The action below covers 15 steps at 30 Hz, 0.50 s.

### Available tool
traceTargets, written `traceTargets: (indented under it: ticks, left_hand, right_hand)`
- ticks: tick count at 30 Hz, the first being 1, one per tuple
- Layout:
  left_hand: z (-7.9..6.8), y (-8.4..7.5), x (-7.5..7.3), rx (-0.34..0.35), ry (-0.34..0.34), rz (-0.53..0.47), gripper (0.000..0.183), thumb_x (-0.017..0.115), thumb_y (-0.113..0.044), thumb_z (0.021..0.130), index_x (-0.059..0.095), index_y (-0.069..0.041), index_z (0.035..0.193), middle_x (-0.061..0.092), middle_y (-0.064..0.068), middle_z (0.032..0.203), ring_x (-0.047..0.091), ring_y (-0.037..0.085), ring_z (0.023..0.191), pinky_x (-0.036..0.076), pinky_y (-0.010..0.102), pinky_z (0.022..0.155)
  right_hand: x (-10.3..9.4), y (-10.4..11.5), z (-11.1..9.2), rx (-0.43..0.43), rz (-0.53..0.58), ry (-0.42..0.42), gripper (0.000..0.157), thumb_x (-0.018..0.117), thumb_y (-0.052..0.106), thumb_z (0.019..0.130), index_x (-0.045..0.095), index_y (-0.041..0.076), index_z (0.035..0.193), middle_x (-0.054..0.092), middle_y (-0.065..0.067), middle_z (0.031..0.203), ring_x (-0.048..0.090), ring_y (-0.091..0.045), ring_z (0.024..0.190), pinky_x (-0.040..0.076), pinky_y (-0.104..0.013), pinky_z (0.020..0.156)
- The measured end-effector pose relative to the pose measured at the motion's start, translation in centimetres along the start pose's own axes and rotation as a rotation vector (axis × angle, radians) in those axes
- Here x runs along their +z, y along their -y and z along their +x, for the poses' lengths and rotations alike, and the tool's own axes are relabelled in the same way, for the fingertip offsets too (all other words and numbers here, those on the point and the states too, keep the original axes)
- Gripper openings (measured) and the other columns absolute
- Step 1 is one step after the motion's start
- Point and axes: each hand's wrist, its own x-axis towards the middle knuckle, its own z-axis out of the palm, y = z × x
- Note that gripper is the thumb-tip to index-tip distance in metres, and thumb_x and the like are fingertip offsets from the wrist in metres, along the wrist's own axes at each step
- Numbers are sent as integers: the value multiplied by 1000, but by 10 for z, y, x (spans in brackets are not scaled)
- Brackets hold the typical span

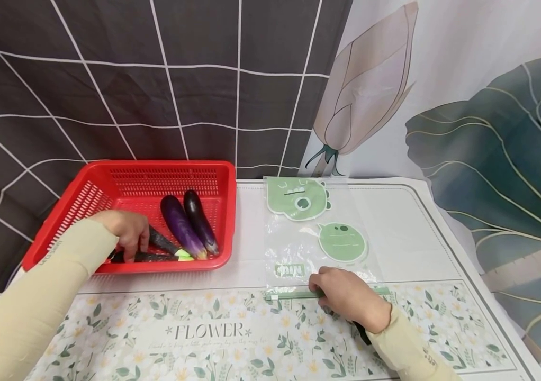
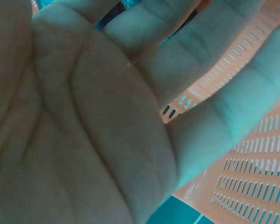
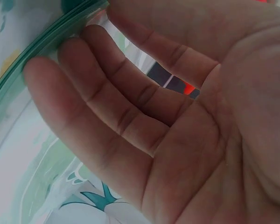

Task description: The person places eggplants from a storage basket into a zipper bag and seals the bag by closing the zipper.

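A red plastic basket (image 1: 232, 211) stands at the left with two purple eggplants (image 1: 182, 225) lying side by side in it. My left hand (image 1: 125, 230) reaches into the basket, fingers pointing down at long dark, rough-looking things (image 1: 158, 257) with bright green ends. In the left wrist view its fingers (image 2: 224, 121) are spread and fairly straight; contact at the tips is hidden. On the table lies a clear zip bag (image 1: 294, 243) with green cartoon prints. My right hand (image 1: 351, 296) pinches the bag's green zip strip (image 3: 42, 42) between thumb and forefinger, the other fingers bent beside it.
A white table (image 1: 404, 222) bears a floral mat (image 1: 194, 354) lettered FLOWER along the front. Behind the basket hangs a dark grid-patterned cloth (image 1: 204, 95), and a flower-printed curtain (image 1: 447, 69) hangs at the right. A white slider (image 1: 274, 297) sits at the zip's left end.
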Motion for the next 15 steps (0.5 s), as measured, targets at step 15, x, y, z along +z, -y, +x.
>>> traceTargets:
  ticks: [15]
  left_hand:
    - [-6, 8, -4, 34, -44, 19, 33, 91, -14, 67, 73, -7, 94, 62, 8, 92, 53, 28, 86, 54, 41, 74]
  right_hand:
    - [2, -5, 1, -79, -39, -81, 26, 82, 1, 79, 61, 17, 79, 46, 9, 73, 44, -8, 63, 42, -26, 57]
